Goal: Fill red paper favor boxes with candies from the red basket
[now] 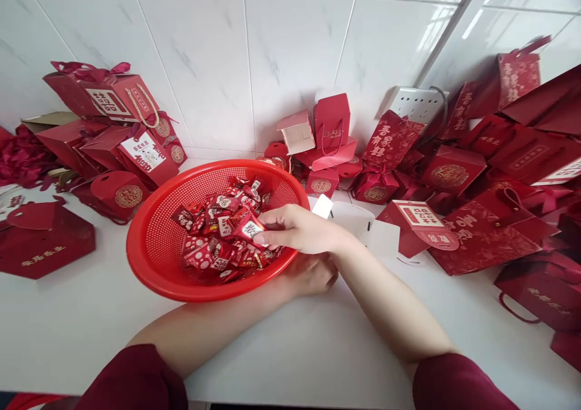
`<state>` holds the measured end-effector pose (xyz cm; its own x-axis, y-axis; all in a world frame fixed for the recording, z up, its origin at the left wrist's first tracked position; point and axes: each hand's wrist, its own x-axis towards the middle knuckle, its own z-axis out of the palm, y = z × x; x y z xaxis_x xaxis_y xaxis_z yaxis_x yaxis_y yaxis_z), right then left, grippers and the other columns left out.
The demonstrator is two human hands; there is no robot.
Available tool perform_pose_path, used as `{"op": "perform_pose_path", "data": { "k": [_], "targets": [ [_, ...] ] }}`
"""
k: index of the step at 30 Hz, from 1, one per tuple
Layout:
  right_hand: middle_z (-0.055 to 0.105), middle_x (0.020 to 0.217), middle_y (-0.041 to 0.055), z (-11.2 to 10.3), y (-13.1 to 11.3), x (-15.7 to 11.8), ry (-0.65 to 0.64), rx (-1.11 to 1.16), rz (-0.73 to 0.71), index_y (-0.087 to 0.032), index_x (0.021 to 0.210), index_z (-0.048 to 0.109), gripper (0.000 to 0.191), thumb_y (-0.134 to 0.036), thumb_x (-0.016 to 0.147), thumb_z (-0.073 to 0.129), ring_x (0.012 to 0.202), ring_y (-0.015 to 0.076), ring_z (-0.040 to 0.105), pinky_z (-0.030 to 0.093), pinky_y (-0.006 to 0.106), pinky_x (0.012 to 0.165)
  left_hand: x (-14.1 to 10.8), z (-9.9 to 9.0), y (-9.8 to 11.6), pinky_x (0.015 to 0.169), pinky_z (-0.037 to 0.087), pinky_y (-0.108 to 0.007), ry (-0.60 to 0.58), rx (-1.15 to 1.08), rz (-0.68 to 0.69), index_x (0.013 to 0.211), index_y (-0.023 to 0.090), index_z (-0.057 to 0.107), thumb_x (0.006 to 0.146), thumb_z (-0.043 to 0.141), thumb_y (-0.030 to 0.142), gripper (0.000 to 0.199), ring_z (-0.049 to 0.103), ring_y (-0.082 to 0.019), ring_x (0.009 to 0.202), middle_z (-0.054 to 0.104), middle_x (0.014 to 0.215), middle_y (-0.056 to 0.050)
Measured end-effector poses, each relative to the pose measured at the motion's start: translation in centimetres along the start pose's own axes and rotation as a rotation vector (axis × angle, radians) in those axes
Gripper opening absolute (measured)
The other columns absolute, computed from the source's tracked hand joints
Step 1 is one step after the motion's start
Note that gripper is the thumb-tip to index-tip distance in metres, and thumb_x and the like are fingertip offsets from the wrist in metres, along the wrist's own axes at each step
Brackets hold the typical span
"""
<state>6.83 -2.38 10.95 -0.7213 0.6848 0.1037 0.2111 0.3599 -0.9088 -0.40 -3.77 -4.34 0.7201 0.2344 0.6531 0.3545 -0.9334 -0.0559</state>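
One red, white-labelled packet [247, 226] sits pinched in your right hand [295, 229]; whether your curled left hand [315, 275] grasps anything cannot be told.

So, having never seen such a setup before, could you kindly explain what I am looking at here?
There is no machine: these are a person's own bare hands, pictured by one camera worn on the head, looking forward and down. The right hand has a small red packet in its grip, over a red perforated basket of similar packets. The left hand lies below it, fingers curled; whether it holds anything is hard to tell. The basket is on a white table, with red gift boxes to its left and right, and a power strip near the tiled wall.
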Motion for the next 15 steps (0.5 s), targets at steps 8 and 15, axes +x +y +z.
{"op": "perform_pose_path", "data": {
  "k": [8, 15],
  "targets": [
    [0.053, 0.071, -0.0035, -6.8, -4.2, -9.0, 0.332, -0.483, 0.138, -0.019, 0.075, 0.058, 0.028, -0.041, 0.093, 0.057, 0.065, 0.0112, 0.047, 0.037, 0.024, 0.061, 1.3, -1.7, 0.5, 0.122, 0.020, -0.059, 0.134, 0.062, 0.035, 0.129, 0.022, 0.060, 0.087, 0.053, 0.019, 0.043, 0.061, -0.022, 0.106, 0.064, 0.110, -0.007],
    [0.068, 0.075, -0.0027, -8.6, -3.7, -12.1, 0.354, -0.670, 0.511, -0.025, 0.089, 0.071, 0.016, -0.037, 0.087, 0.062, 0.065, 0.0140, 0.059, 0.043, 0.026, 0.060, 1.6, -1.9, 0.5, 0.122, 0.014, -0.063, 0.109, 0.027, 0.031, 0.128, 0.021, 0.060, 0.084, 0.054, 0.016, 0.045, 0.063, -0.022, 0.102, 0.065, 0.108, -0.007]
  ]
}}
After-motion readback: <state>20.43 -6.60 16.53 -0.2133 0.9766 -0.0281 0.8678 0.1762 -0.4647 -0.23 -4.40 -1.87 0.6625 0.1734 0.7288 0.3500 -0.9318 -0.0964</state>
